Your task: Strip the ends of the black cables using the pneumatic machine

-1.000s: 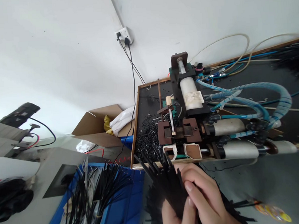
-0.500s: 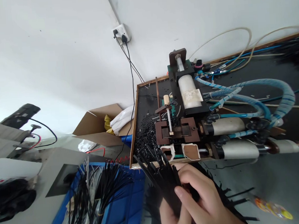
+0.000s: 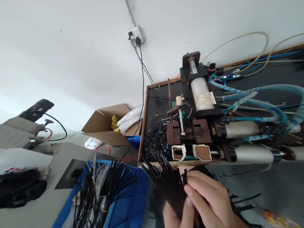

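Note:
A bundle of black cable ties (image 3: 165,180) fans up and to the left from between both hands at the bottom centre. My left hand (image 3: 176,220) grips the bundle from below, thumb along the ties. My right hand (image 3: 211,202) wraps over the same bundle from the right, fingertips pressed on it. More tie ends (image 3: 242,208) stick out to the right of my right hand. Just beyond the hands stands a small pneumatic machine (image 3: 192,132) on a black board (image 3: 155,103).
A blue crate (image 3: 129,214) of black ties sits at lower left. Blue hoses (image 3: 275,96) and cylinders (image 3: 245,154) run right of the machine. A cardboard box (image 3: 107,125) lies behind, a wall socket (image 3: 135,35) above, and grey equipment (image 3: 20,165) at far left.
The view has shifted, so the machine sits further right in the frame. My right hand's fingers have slid slightly on the bundle; both hands still hold it.

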### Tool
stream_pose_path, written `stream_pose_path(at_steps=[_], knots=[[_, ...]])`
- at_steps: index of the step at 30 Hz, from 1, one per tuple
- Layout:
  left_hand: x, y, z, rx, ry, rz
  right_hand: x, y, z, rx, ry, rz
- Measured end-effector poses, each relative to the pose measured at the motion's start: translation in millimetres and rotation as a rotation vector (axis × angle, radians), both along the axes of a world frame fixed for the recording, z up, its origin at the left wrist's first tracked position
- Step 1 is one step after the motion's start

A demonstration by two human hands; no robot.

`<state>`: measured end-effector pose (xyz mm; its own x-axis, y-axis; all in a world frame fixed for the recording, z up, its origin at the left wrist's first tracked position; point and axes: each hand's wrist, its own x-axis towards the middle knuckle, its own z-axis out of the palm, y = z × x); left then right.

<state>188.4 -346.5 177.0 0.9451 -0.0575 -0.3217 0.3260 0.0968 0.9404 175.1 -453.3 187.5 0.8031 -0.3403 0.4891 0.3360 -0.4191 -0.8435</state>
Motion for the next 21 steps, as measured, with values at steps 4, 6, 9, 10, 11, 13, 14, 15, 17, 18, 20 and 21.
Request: stream_pose_path(at_steps=[4, 6, 9, 10, 11, 13, 14, 15, 17, 18, 20, 21], knots=[[3.1, -1.1, -0.7, -0.02, -0.041, -0.07, -2.1, -0.7, -3.5, -0.098, -0.014, -0.102], [3.1, -1.1, -2.9, -0.005, -0.054, -0.08, -3.2, -3.0, -4.9, -0.131, -0.018, -0.134], [1.5, 0.8, -6.6, -0.018, -0.047, -0.055, -5.4, -5.1, -5.2, -0.108, -0.025, -0.099], [1.4, 1.8, -7.4, -0.032, -0.04, -0.047, -6.2, -4.8, -5.1, -0.068, -0.027, -0.066], [2.0, 2.9, -7.9, -0.047, -0.033, -0.045, -7.0, -3.8, -5.2, -0.007, -0.028, -0.028], [6.5, 5.3, -7.9, -0.092, -0.058, -0.06, -8.2, 0.1, -6.7, 0.189, -0.024, 0.049], [10.3, 6.6, -7.6, -0.126, -0.089, -0.069, -8.5, 2.7, -8.4, 0.323, -0.025, 0.086], [15.0, 7.8, -7.2, -0.169, -0.116, -0.081, -8.6, 5.4, -10.8, 0.474, -0.033, 0.121], [24.7, 10.3, -6.6, -0.275, -0.111, -0.106, -8.0, 9.9, -16.6, 0.773, -0.048, 0.184], [28.6, 11.5, -6.6, -0.331, -0.072, -0.111, -7.4, 11.4, -19.5, 0.889, -0.049, 0.214], [32.4, 13.7, -7.6, -0.425, 0.032, -0.119, -5.5, 12.5, -23.4, 0.991, 0.019, 0.269], [32.1, 14.5, -8.6, -0.459, 0.064, -0.126, -4.3, 12.5, -24.0, 0.974, 0.097, 0.297]])
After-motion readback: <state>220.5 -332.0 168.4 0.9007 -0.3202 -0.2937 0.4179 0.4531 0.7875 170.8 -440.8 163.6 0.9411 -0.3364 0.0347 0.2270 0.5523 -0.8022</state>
